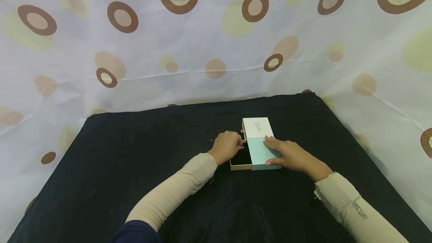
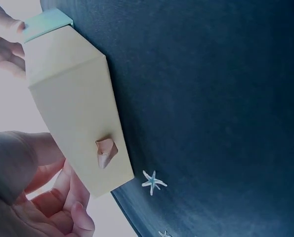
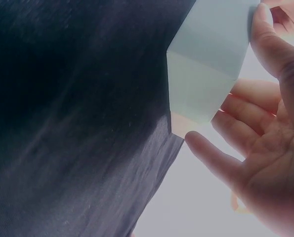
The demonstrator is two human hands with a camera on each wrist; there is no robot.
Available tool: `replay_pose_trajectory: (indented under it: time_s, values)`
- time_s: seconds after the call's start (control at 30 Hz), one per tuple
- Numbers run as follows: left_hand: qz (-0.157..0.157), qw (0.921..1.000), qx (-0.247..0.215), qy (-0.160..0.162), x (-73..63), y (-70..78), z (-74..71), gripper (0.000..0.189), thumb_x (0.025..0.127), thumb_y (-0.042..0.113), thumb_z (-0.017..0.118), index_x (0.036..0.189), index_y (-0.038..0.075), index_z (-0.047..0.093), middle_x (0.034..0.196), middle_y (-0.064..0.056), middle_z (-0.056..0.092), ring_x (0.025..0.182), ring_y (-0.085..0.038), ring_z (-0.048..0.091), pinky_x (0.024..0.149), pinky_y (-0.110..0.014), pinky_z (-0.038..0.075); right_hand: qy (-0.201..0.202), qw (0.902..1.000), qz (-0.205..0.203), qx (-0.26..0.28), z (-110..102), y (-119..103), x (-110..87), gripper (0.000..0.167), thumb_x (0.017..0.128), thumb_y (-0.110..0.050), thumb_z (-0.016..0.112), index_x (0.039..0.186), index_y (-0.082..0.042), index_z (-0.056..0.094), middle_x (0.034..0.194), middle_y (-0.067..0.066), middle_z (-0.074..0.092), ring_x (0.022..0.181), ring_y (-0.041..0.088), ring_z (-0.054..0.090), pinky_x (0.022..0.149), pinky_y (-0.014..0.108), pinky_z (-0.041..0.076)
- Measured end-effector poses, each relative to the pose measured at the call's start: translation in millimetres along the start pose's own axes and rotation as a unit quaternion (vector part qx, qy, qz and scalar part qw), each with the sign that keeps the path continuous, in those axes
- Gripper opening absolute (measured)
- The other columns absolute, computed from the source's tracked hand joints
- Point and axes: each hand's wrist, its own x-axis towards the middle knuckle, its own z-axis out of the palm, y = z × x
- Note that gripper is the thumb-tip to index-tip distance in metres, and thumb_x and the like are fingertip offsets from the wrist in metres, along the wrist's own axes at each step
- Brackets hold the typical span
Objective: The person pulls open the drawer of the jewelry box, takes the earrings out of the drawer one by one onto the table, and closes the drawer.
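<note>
A flat box has a mint and white sleeve (image 1: 264, 153) with a printed white end (image 1: 258, 127). Its black-lined drawer (image 1: 241, 167) sticks out to the left; a pink ribbon tab (image 2: 106, 152) shows on the drawer front. Over the drawer, my left hand (image 1: 225, 146) has curled fingers, pinching a tiny silvery star-shaped piece (image 1: 242, 147) at the fingertips. My right hand (image 1: 287, 155) rests on the sleeve, fingers extended across the mint part and thumb near its front edge. Beside the drawer, a small silver starfish piece (image 2: 153, 182) lies on the dark cloth.
A black cloth (image 1: 135, 160) covers the table. Another small silver piece (image 1: 211, 181) lies near my left sleeve, partly hidden. Behind the table hangs a white curtain (image 1: 202, 40) with brown and green circles.
</note>
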Motion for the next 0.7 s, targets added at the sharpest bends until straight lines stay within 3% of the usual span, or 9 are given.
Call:
replay_pose_trajectory:
  time_s: [0.43, 0.7]
  values:
    - [0.003, 1.0, -0.001, 0.006, 1.8, -1.6, 5.3, 0.009, 0.089, 0.016, 0.069, 0.084, 0.013, 0.076, 0.083, 0.002, 0.071, 0.068, -0.008, 0.06, 0.063, -0.022, 0.05, 0.003, 1.0, -0.004, 0.0, 1.0, 1.6, -0.4, 0.074, 0.08, -0.035, 0.074, 0.135, 0.007, 0.048, 0.145, 0.025, 0.039, 0.13, 0.041, 0.042, 0.097, 0.052, 0.043]
    - [0.001, 0.9996, -0.028, -0.007, 1.7, -2.6, 3.3, 0.009, 0.089, 0.011, 0.068, 0.086, 0.01, 0.076, 0.088, 0.0, 0.071, 0.073, -0.009, 0.061, 0.066, -0.023, 0.05, 0.003, 1.0, -0.005, 0.002, -0.2, 0.6, -0.6, 0.073, 0.08, -0.035, 0.074, 0.135, 0.008, 0.048, 0.144, 0.025, 0.039, 0.13, 0.041, 0.042, 0.097, 0.052, 0.043]
